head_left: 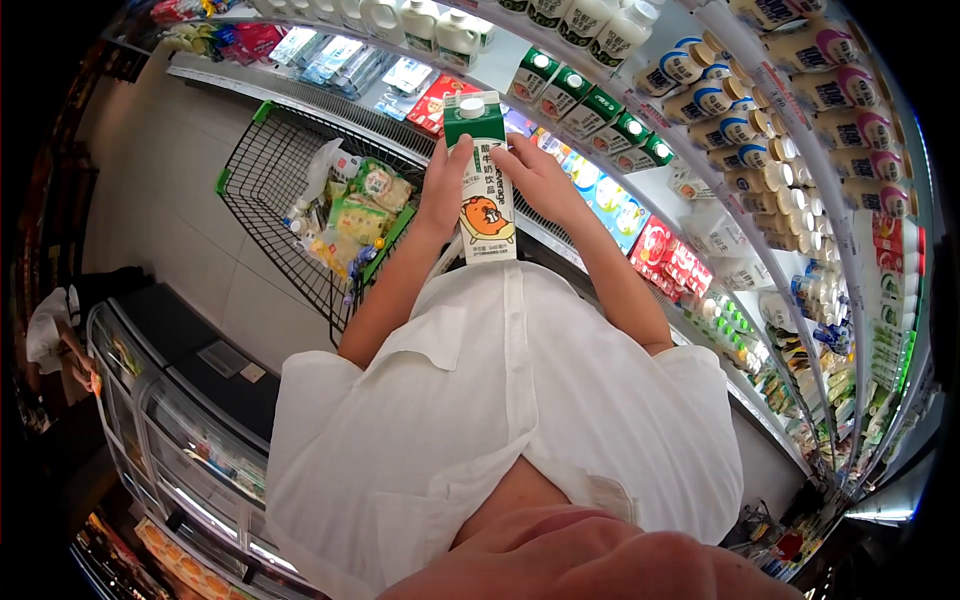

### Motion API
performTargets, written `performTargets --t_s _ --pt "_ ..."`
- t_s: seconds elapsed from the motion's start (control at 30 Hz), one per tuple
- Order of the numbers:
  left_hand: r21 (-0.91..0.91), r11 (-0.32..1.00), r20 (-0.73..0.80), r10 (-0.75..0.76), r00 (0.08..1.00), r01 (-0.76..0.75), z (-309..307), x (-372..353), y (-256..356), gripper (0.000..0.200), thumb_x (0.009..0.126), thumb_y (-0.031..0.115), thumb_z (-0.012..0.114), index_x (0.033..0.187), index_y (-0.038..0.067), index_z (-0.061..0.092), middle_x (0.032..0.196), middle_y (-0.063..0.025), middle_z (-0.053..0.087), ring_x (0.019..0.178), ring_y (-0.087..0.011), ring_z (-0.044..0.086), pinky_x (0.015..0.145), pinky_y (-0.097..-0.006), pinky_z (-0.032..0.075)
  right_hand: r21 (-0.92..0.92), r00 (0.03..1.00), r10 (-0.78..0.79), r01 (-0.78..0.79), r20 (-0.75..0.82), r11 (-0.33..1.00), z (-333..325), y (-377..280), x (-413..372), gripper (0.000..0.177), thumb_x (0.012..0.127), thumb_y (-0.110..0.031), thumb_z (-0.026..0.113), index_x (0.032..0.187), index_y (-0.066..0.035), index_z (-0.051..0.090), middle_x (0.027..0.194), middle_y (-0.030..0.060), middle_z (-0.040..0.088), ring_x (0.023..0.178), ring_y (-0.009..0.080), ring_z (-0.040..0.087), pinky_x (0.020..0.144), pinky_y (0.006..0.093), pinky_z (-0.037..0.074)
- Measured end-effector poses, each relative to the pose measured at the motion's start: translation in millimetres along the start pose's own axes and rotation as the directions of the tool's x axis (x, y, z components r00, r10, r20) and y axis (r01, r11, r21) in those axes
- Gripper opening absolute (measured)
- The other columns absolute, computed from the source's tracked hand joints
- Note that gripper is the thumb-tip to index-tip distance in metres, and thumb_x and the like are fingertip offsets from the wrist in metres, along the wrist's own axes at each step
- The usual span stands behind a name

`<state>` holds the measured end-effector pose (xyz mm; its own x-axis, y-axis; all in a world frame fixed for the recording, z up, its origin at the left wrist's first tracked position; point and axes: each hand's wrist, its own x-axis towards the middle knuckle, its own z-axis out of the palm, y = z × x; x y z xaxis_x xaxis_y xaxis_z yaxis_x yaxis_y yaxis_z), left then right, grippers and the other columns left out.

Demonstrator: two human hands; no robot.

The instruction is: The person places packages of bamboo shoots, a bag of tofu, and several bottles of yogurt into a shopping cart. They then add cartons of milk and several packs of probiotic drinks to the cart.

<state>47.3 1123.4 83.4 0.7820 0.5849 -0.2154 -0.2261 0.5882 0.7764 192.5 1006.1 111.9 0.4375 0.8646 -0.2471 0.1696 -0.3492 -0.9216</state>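
I hold a green and white milk carton (482, 185) upright in front of my chest, its white cap on top and an orange cartoon animal printed low on its face. My left hand (443, 190) grips the carton's left side. My right hand (540, 180) grips its right side, fingers spread across the upper panel. More green-topped cartons (590, 110) of the same kind stand in a row on the chilled shelf just behind it.
A black wire shopping cart (262, 180) with green trim stands at my left, holding several packaged goods (355, 215). Refrigerated shelves (800, 150) of bottles and cartons curve along the right. A glass-topped freezer chest (170, 420) lies lower left, a person (50, 335) beside it.
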Motion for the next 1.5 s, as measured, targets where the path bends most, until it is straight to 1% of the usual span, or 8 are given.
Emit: performTargets --t_s 0.17,0.33,0.53,0.6,0.87,1.17,1.3,1.5 --pt "0.006 0.999 0.03 -0.046 0.998 0.046 -22.3 2.8 3.2 0.043 0.117 0.041 0.058 0.141 0.006 0.054 0.114 -0.0081 0.074 0.089 -0.0139 0.077 0.075 -0.0286 0.066 0.03 0.994 -0.099 0.1 -0.039 0.995 11.1 -6.1 3.1 0.063 0.109 -0.052 0.067 0.147 -0.003 0.062 0.132 0.0199 0.074 0.112 0.028 0.074 0.099 0.0405 0.057" --pt "-0.01 1.0 0.035 -0.021 0.999 0.022 -34.2 1.2 21.9 0.049 0.116 0.048 0.058 0.142 0.006 0.052 0.11 -0.0093 0.075 0.087 -0.0159 0.08 0.073 -0.0308 0.069 -0.154 0.739 -0.274 0.227 -0.615 0.962 -71.6 -38.7 37.9 0.054 0.111 -0.037 0.067 0.15 -0.001 0.059 0.121 0.0195 0.076 0.107 0.0232 0.074 0.088 0.0347 0.058" --pt "-0.016 0.999 -0.003 -0.043 0.999 0.043 -51.1 3.9 23.9 0.048 0.115 0.046 0.058 0.141 0.006 0.053 0.107 -0.0068 0.074 0.085 -0.0131 0.078 0.071 -0.0284 0.067 -0.59 0.566 -0.427 -0.133 -0.705 0.796 -171.1 -67.4 100.4 0.075 0.098 -0.04 0.078 0.161 -0.008 0.054 0.151 0.0308 0.063 0.135 0.0391 0.066 0.112 0.0516 0.051" --pt "-0.008 0.999 -0.013 -0.05 0.999 0.049 -55.9 3.4 20.2 0.046 0.116 0.044 0.058 0.14 0.006 0.053 0.106 -0.0052 0.072 0.085 -0.0113 0.076 0.071 -0.0273 0.066 -0.703 0.412 -0.601 -0.156 -0.685 0.694 -182.1 -52.3 123.5 0.057 0.096 -0.028 0.077 0.145 -0.004 0.064 0.119 0.0241 0.074 0.121 0.0386 0.068 0.107 0.0517 0.052" --pt "-0.029 0.999 -0.054 -0.038 0.998 0.036 -66.3 -10.3 29.3 0.048 0.116 0.044 0.059 0.143 0.006 0.051 0.11 -0.0062 0.073 0.088 -0.0113 0.076 0.074 -0.0272 0.066 -0.707 0.644 -0.357 -0.432 -0.677 0.56 -191.6 -64.1 114.5 0.075 0.097 -0.07 0.064 0.14 -0.008 0.067 0.117 0.0259 0.08 0.116 0.0493 0.074 0.097 0.0586 0.058" --pt "-0.01 0.996 -0.337 0.085 0.938 -0.094 -82.7 -34.2 31.3 0.045 0.112 0.042 0.068 0.133 0.004 0.056 0.107 -0.0047 0.073 0.092 -0.0088 0.073 0.079 -0.0279 0.062 -0.636 0.519 -0.6 0.133 -0.609 0.76 -95.5 -82.2 25.0 0.032 0.095 -0.03 0.087 0.102 -0.002 0.071 0.088 0.0089 0.078 0.076 0.017 0.075 0.071 0.0346 0.06" --pt "0.14 0.989 -0.417 0.106 0.902 -0.051 -96.1 -50.3 27.4 0.048 0.108 0.037 0.072 0.139 0.004 0.057 0.115 -0.0054 0.073 0.095 -0.0094 0.073 0.081 -0.0279 0.062 -0.377 0.881 -0.341 0.209 -0.328 0.902 -50.8 -47.5 37.0 0.028 0.096 -0.023 0.087 0.102 -0.001 0.071 0.089 0.0049 0.075 0.078 0.0106 0.065 0.072 0.0284 0.056" --pt "0.35 0.937 -0.55 0.19 0.814 0.018 -130.2 -83.0 25.5 0.056 0.098 0.034 0.086 0.132 0.0 0.059 0.118 -0.0082 0.075 0.099 -0.0129 0.074 0.088 -0.0318 0.061 -0.337 0.949 -0.301 0.314 0.091 0.888 67.5 -1.2 59.4 0.036 0.09 -0.031 0.091 0.103 -0.005 0.068 0.082 0.011 0.078 0.07 0.0181 0.075 0.067 0.0335 0.059"
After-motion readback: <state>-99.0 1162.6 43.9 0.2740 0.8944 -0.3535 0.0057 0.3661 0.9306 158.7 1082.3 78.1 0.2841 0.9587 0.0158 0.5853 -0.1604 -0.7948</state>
